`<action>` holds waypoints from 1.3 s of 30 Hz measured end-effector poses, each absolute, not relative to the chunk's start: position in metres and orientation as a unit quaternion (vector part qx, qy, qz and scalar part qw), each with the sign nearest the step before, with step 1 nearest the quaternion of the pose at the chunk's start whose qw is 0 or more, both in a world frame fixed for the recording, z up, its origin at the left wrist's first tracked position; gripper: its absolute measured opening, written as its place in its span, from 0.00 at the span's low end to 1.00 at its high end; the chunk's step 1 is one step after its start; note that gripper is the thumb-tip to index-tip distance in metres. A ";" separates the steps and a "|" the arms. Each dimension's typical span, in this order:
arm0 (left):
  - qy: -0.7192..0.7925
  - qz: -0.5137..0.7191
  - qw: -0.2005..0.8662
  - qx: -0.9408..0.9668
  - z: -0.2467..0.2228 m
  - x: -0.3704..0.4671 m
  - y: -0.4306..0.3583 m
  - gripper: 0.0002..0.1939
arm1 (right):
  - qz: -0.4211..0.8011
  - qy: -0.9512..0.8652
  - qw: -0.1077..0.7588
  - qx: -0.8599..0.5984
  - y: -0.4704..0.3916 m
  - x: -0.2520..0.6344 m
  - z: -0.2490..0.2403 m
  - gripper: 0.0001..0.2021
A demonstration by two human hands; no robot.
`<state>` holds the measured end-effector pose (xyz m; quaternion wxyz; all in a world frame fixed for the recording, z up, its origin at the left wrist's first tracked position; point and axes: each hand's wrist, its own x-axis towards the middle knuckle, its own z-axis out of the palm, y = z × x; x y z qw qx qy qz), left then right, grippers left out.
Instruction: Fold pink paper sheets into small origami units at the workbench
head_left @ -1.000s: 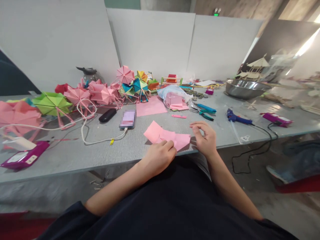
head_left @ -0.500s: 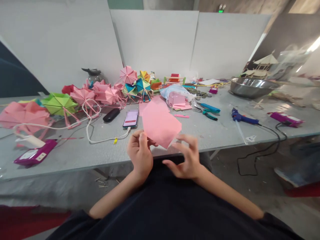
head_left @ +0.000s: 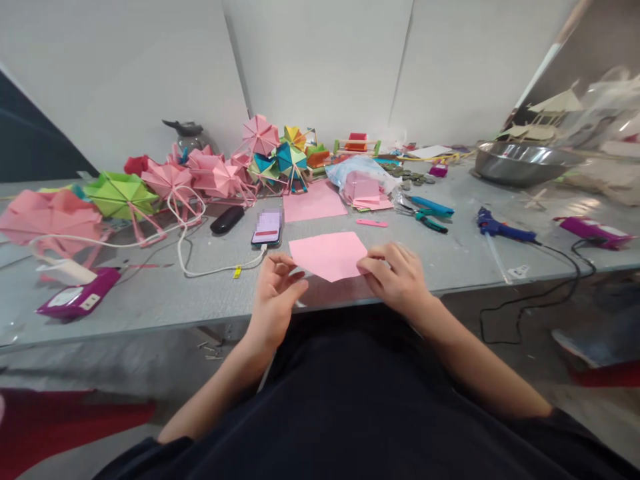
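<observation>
A pink paper sheet [head_left: 330, 255] with a pointed near edge is held over the table's front edge. My right hand [head_left: 397, 277] pinches its right corner between thumb and fingers. At the left corner is my left hand [head_left: 277, 293], its thumb apart from the fingers, which touch the paper's edge from beneath. Behind the sheet, a larger pink paper [head_left: 313, 202] lies flat on the table. A small pink strip [head_left: 371, 223] rests to its right, near a plastic bag with pink papers [head_left: 364, 190].
A phone [head_left: 267, 227] on a white cable lies left of the paper. Folded paper umbrellas [head_left: 123, 195] line the back left. Pliers [head_left: 431, 221], a blue glue gun [head_left: 505, 228] and a metal bowl [head_left: 525, 165] stand to the right.
My right hand has moved onto the paper's right corner and closed on it. The sheet has turned flatter and wider. My left hand's thumb has lifted off the paper. The view has tilted down slightly.
</observation>
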<state>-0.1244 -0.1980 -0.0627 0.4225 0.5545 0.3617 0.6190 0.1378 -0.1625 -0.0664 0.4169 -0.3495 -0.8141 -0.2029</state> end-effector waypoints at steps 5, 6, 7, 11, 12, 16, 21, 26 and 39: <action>0.389 0.547 0.266 0.692 -0.060 -0.140 -0.196 0.12 | -0.194 -0.883 0.310 -0.295 -0.148 0.143 -0.040 0.15; 0.396 0.520 0.249 0.714 -0.060 -0.141 -0.196 0.09 | -0.173 -0.897 0.286 -0.289 -0.148 0.143 -0.037 0.14; 0.406 0.492 0.238 0.732 -0.061 -0.141 -0.196 0.07 | -0.146 -0.911 0.261 -0.285 -0.149 0.142 -0.036 0.12; 0.440 0.390 0.197 0.784 -0.064 -0.145 -0.198 0.09 | -0.026 -0.934 0.214 -0.284 -0.163 0.139 -0.042 0.07; 0.440 0.369 0.184 0.798 -0.064 -0.146 -0.198 0.10 | -0.006 -0.931 0.228 -0.286 -0.168 0.138 -0.045 0.09; 0.415 0.321 0.156 0.837 -0.063 -0.149 -0.202 0.10 | 0.045 -0.918 0.272 -0.286 -0.177 0.132 -0.057 0.06; 0.420 0.316 0.139 0.839 -0.063 -0.150 -0.201 0.08 | 0.058 -0.913 0.260 -0.309 -0.169 0.132 -0.061 0.06; 0.434 0.330 0.159 0.824 -0.063 -0.146 -0.200 0.07 | 0.062 -0.898 0.259 -0.351 -0.166 0.130 -0.064 0.09; 0.478 0.317 0.188 0.797 -0.063 -0.129 -0.195 0.03 | 0.133 -0.886 0.196 -0.398 -0.155 0.114 -0.049 0.14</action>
